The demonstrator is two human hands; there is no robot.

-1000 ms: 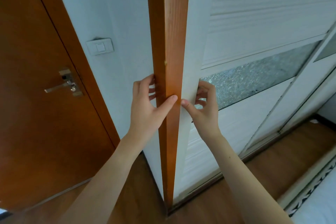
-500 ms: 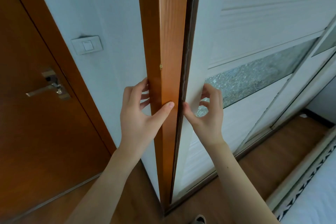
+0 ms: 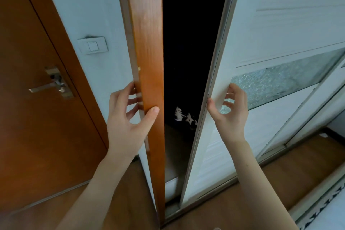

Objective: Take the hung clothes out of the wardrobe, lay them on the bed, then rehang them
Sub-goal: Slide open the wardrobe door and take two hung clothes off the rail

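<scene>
The white sliding wardrobe door [image 3: 270,30], with a frosted glass band, stands partly slid open to the right. My right hand [image 3: 228,110] grips its left edge, thumb on the edge and fingers on the front. My left hand [image 3: 128,117] is wrapped around the wooden side post [image 3: 147,43] of the wardrobe. Between them is a dark gap [image 3: 190,43]. Low in the gap hangs a dark garment with a white print [image 3: 183,117]. The rest of the inside is too dark to make out.
A brown room door with a metal lever handle [image 3: 50,85] stands shut on the left. A light switch [image 3: 93,45] sits on the white wall beside the post. Wooden floor [image 3: 280,173] runs below. The bed's patterned edge [image 3: 328,209] shows at bottom right.
The sliding door has moved to the right, from shut against the post to a wide dark gap. My right hand travelled with its edge; my left hand stayed on the post.
</scene>
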